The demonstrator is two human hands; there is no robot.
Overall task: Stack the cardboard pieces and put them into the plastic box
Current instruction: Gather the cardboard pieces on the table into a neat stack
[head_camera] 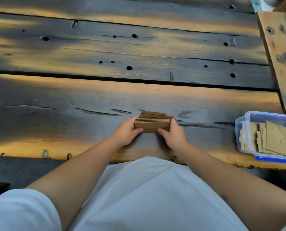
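Cardboard, brown and corrugated: a stack of cardboard pieces gripped from both ends, standing on edge on the wooden table, flutes showing along the top edge; back pieces rising a little above the front ones, not yet flush. Left hand clasping the stack's left end, thumb pressed on the near face; right hand clasping the stack's right end, thumb likewise on the near face; both bare forearms reaching back from the stack toward a white shirt. Well to the right of the stack, at the table's near edge, a clear plastic box with a blue clip, open, cut off by the frame; more flat cardboard pieces lying inside it, overlapping. Beyond the stack, dark weathered planks with knot holes and long gaps; right of the stack and farther back, a lighter wooden board crossing the planks' ends.
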